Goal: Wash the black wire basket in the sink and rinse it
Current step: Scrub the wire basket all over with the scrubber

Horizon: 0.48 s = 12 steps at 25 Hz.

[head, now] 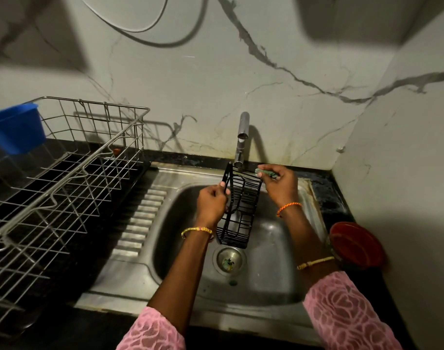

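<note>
Left hand (212, 203) grips black wire basket (238, 210) | right hand (279, 184) pinches green scrubber (265, 172) | no writing legible

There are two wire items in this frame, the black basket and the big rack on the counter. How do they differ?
The black wire basket is narrow, dark-coated and held tilted over the sink by the left hand. The dish rack is far larger, bare silver metal, and sits flat on the counter to the left, untouched. The right hand holds a green scrubber at the basket's top edge. Both are open wire grids.
</note>
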Available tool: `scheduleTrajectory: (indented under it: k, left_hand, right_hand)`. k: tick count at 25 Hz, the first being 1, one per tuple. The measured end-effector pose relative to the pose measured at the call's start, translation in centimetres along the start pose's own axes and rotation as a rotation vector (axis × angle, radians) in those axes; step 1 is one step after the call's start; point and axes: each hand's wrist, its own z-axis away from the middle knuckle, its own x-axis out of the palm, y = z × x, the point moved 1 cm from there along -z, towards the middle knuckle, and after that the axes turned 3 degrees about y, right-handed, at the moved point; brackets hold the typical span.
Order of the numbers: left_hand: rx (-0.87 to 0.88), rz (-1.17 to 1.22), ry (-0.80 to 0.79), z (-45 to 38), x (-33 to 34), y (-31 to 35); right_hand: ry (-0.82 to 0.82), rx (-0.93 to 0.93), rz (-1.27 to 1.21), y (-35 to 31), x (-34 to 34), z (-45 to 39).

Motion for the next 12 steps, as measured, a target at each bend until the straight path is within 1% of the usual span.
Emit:
scheduleTrajectory:
  k: [2,3,5,7,9,12]
  left_hand:
    - [-0.049,-0.05,0.032,-0.2,-0.2,0.3]
    - [-0.083,-0.049,0.045,-0.2,-0.2,0.5]
    - [-0.129,-0.011,0.043,0.0,-0.1,0.9]
    - [-0.156,0.03,0.021,0.4,-0.1,1.2]
    - [-0.19,0.047,-0.013,0.6,-0.3,1.1]
    - [-0.222,0.057,-0.044,0.4,-0.7,1.1]
  right_hand:
    - [0.065,-0.165,0.006,-0.1,-0.3,1.9]
    - [0.065,-0.226,-0.009,-0.3,-0.1,2.9]
    - [-0.017,-0.306,0.004,-0.8,0.7,4.0]
    - [-0.13,-0.368,0.103,-1.1,1.7,4.0]
    - [-0.172,-0.379,0.15,-1.0,1.9,3.8]
    - [-0.164,-0.328,0.114,-0.3,0.2,4.0]
